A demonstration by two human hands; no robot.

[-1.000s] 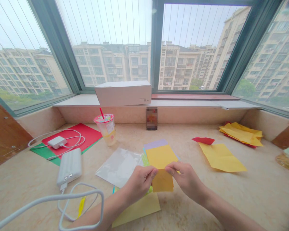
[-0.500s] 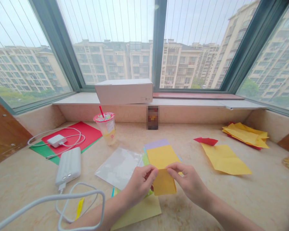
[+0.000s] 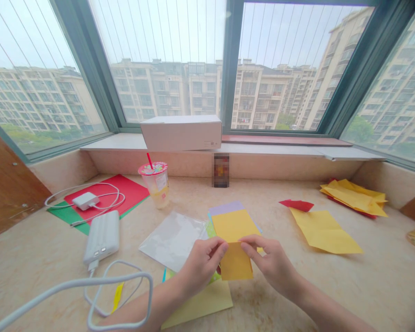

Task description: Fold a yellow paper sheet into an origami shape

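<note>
Both my hands hold a small folded orange-yellow paper [image 3: 235,263] just above the desk. My left hand [image 3: 201,263] pinches its upper left corner with thumb and fingers closed. My right hand [image 3: 271,260] pinches its upper right edge the same way. Under and behind the paper lies a stack of coloured sheets [image 3: 232,221], orange on top with purple, blue and green edges showing. A pale yellow-green sheet [image 3: 202,304] lies below my left wrist.
A clear plastic sleeve [image 3: 173,240] lies left of the stack. A power bank [image 3: 102,236] with white cable [image 3: 90,286], a charger on red and green sheets [image 3: 124,191], and a drink cup [image 3: 155,182] stand left. Yellow papers [image 3: 323,228] lie right; a white box [image 3: 181,132] rests on the sill.
The hands and folded paper have stayed almost where they were; the fingers shifted slightly along its top edge. The view moved a little.
</note>
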